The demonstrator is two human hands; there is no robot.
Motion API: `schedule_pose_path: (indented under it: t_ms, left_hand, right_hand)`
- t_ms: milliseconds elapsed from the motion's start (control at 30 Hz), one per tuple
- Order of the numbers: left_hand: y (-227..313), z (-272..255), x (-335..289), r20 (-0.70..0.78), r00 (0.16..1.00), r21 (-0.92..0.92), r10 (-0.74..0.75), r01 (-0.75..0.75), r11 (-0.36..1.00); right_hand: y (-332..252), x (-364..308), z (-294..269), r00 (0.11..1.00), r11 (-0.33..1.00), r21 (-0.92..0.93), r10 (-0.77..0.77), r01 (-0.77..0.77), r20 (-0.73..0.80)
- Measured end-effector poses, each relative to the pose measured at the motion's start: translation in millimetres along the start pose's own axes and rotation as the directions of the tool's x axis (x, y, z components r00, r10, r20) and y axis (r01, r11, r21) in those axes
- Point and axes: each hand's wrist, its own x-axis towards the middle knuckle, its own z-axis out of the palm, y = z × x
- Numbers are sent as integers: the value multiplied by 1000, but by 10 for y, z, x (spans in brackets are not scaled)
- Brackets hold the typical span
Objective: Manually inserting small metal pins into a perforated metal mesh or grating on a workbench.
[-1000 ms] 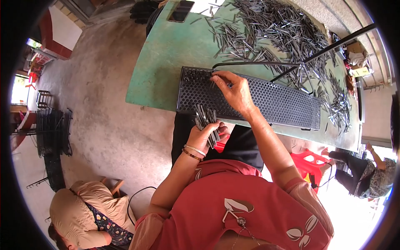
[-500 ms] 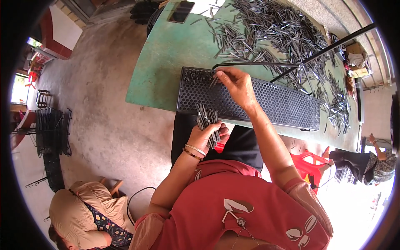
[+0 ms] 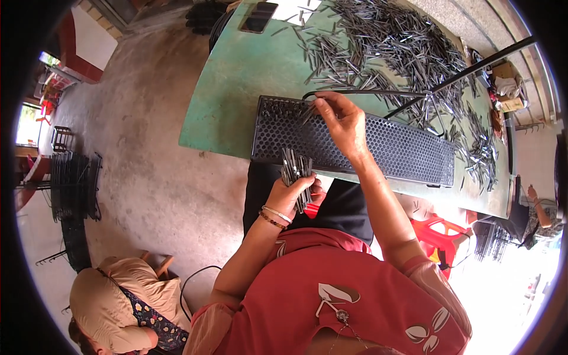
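Note:
A bundle of thin dark metal pieces (image 3: 296, 168) is gripped in my left hand (image 3: 294, 190), just in front of the near edge of a perforated black tray (image 3: 378, 145). The long tray is full of round holes and lies along the table's front edge. Over its left part, my right hand (image 3: 343, 121) pinches a slim dark piece (image 3: 308, 113) between thumb and fingers, its lower end pointing down at the holes. Several small pieces (image 3: 275, 109) stand in the holes at the tray's far left corner.
A large heap of loose dark pieces (image 3: 402, 41) covers the back and right of the green table (image 3: 222, 89). Black metal bars (image 3: 473, 65) cross above it. A phone (image 3: 258, 18) lies at the back left. One person (image 3: 118, 296) sits low at left, near a red stool (image 3: 441, 236) at right stands another.
My right hand has shifted slightly to the right and back over the tray, still pinching. My left hand has barely moved. The person at far right has moved.

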Motion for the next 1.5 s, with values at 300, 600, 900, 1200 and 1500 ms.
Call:
schedule_pose_path:
  t_ms: [300, 600, 900, 1200, 1500]
  left_hand:
    - [2, -46, -38, -14, 1000, -11, 27, -27, 1000]
    - [53, -49, -66, -34, 999, -20, 10, -11, 1000]
    - [48, -92, -39, 12, 1000, 74, 13, -14, 997]
    - [48, -77, -25, 10, 1000, 106, 11, -12, 994]
    - [25, -113, -1, 52, 999, 103, 14, -19, 994]
  right_hand:
    - [40, -13, 355, 982, 938, -295, -162, 183, 92]
    - [100, -34, 446, 959, 873, -399, -270, 282, 86]
    - [161, -46, 444, 884, 765, -448, -439, 463, 162]
    - [102, -11, 421, 817, 689, -440, -497, 576, 292]
    - [107, 3, 426, 860, 694, -509, -423, 510, 285]
